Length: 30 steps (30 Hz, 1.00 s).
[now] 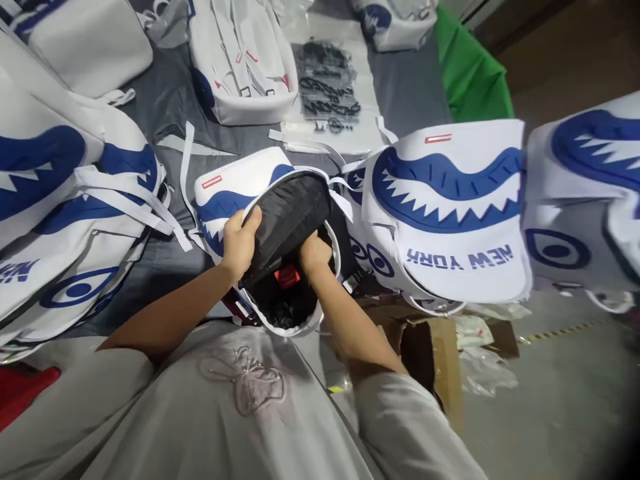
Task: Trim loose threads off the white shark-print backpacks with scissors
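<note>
In front of my body a white backpack (260, 165) with a blue shark mouth lies unzipped, its mouth facing me. The black lining (293, 207) of its raised flap shows. My left hand (240, 241) grips the flap's edge, thumb on the lining and fingers hidden behind. Inside the opening, my right hand (316, 255) is closed against the black lining near the right rim; its fingertips are hidden, so what they hold cannot be made out. A red label (287, 276) shows within the dark interior, below and between my hands.
White shark-mouth backpacks (450, 207) stand at the right, with others (65, 200) heaped at the left. Another backpack (257, 100) lies at the back beside a printed clear bag (327, 87). Green fabric (470, 67) hangs at the table's far right; a cardboard box (445, 360) sits below.
</note>
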Motion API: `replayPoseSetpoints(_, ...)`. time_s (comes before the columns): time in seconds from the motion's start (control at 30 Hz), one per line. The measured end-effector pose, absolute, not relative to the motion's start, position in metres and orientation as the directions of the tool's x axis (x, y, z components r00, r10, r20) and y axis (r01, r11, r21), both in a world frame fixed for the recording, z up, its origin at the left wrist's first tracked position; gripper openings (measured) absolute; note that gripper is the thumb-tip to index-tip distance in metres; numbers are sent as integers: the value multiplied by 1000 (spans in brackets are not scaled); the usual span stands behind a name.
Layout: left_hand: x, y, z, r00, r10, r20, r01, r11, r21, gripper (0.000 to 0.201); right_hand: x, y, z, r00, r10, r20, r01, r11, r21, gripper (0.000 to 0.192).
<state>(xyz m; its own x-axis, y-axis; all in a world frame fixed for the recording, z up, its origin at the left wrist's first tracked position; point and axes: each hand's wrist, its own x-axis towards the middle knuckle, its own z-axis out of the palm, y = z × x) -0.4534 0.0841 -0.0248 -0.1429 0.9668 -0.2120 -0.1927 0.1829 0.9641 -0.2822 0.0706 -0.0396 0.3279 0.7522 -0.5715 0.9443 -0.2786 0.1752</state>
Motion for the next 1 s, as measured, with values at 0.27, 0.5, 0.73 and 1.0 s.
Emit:
replayPoseSetpoints(0.27,-435,84,-37,-199,979,-34,8,36,999,46,-254,-48,7,347,334,-876,891,-408,198,38)
replayPoseSetpoints(0.5,-430,77,-32,-64,998,19,46,-16,999,47,-272,-46,-32,340,657,-672,917,-389,84,46)
replayPoseSetpoints(0.73,-430,73,-22,-9,996,84,137,-82,987,45,-286,-31,-109,-39,848,-529,996,-10,-90,43)
replayPoseSetpoints(1.0,-433,83,-25,-38,986,164,238,-151,960,47,-268,-43,-124,235,899,-371,921,-328,-211,39)
